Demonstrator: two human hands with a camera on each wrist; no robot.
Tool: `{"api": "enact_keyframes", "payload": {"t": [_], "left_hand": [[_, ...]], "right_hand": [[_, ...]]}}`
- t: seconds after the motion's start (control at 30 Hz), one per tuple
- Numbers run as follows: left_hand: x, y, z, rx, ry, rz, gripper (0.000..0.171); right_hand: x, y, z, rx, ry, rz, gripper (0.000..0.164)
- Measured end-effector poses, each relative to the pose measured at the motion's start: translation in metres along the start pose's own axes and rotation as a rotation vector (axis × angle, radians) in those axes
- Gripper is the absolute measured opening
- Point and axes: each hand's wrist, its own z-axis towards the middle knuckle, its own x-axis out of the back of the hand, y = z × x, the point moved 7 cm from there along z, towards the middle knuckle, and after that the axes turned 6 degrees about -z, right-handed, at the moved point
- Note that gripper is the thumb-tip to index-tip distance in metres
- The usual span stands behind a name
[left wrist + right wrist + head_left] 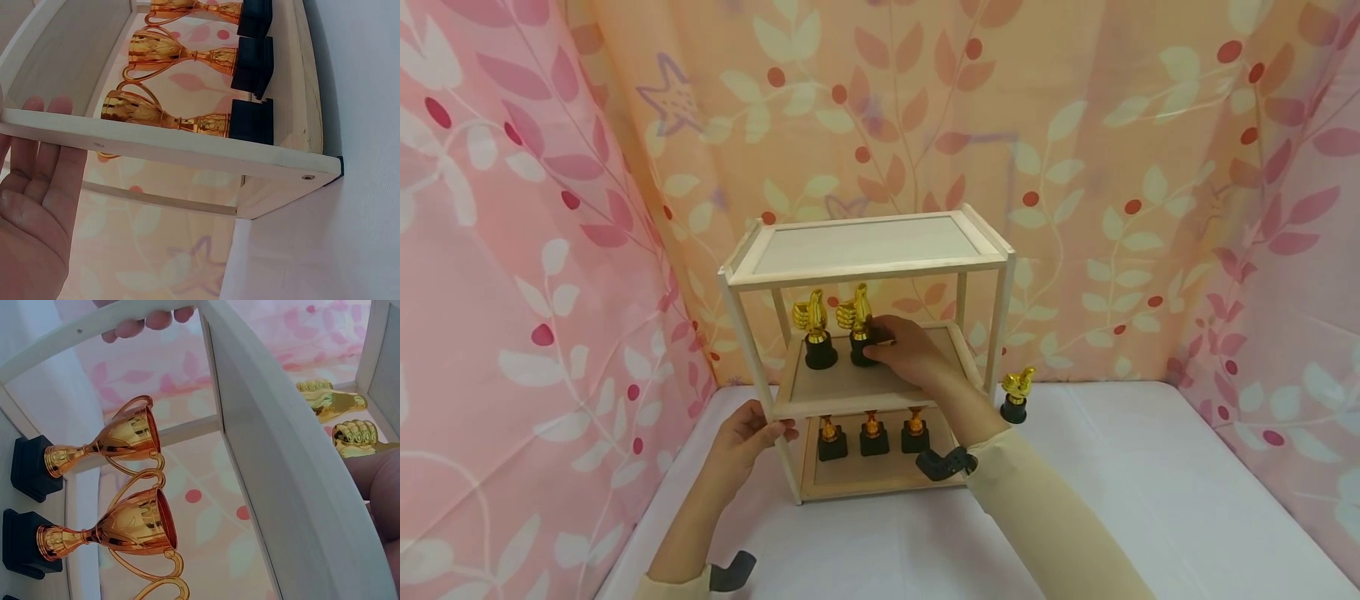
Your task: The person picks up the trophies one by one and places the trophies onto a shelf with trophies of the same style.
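Note:
A small wooden three-tier shelf (880,270) stands on the table. On its middle tier, my right hand (912,352) grips a gold thumbs-up trophy (860,310) by its black base. A matching thumbs-up trophy (817,318) stands upright just left of it. My left hand (739,446) holds the shelf's front left post (169,149), its fingers wrapped around the wood near the middle tier's height. On the bottom tier, gold two-handled cup trophies (134,519) with black square bases stand in a row. The right wrist view shows only part of the right hand, behind the tier edge.
Another gold thumbs-up trophy (1017,396) stands on the white-covered table (1120,483), right of the shelf. The top tier (865,244) lies above the right hand. Floral curtains (1075,167) enclose the back and sides.

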Motion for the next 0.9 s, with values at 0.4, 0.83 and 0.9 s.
{"api": "enact_keyframes", "payload": {"t": [0.4,0.83,0.9], "left_hand": [[0.0009,-0.0022,0.0003,0.012,0.023,-0.006,0.019],[0.0005,-0.0016,0.0000,0.018,0.026,0.020,0.024],[0.0011,-0.0020,0.0002,0.020,0.029,0.015,0.024]], "right_hand": [[-0.0041,0.0037,0.0066,-0.020,-0.004,-0.037,0.057],[-0.0045,-0.0004,0.0056,0.025,-0.028,-0.028,0.056],[-0.0041,-0.0007,0.0055,0.022,-0.028,-0.028,0.056]]}}
